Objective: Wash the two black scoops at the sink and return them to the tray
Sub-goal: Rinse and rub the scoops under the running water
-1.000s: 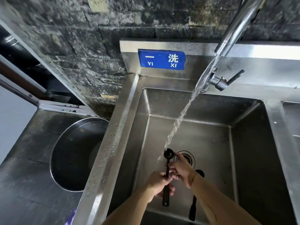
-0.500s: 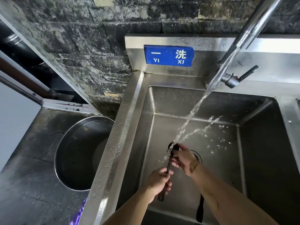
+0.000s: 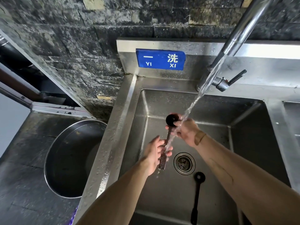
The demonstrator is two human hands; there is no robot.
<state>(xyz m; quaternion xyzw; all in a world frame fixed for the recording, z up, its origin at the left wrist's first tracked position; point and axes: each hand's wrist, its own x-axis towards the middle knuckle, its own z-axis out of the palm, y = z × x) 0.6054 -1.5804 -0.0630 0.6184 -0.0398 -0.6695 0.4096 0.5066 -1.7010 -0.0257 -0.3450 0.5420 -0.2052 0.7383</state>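
Observation:
I hold one black scoop (image 3: pixel 171 120) upright over the steel sink (image 3: pixel 253 143), its round bowl at the top. My right hand (image 3: pixel 186 132) is closed around the neck just under the bowl. My left hand (image 3: pixel 155 153) grips the lower handle. Water from the tap (image 3: pixel 243 31) hits my right hand and runs down the handle. The second black scoop (image 3: pixel 197 197) lies flat on the sink floor, to the right of my arms, bowl toward the drain (image 3: pixel 184 163). No tray is in view.
A large round steel pot (image 3: pixel 71 159) sits in a dark counter left of the sink. A blue sign (image 3: pixel 160 59) is fixed on the backsplash. The tap lever (image 3: pixel 233 79) sticks out at the right. A second basin edge (image 3: pixel 292 120) shows at far right.
Both hands lifted the scoop higher and farther back in the sink; its bowl now shows above my right hand. The camera moved closer. The second scoop stayed on the sink floor.

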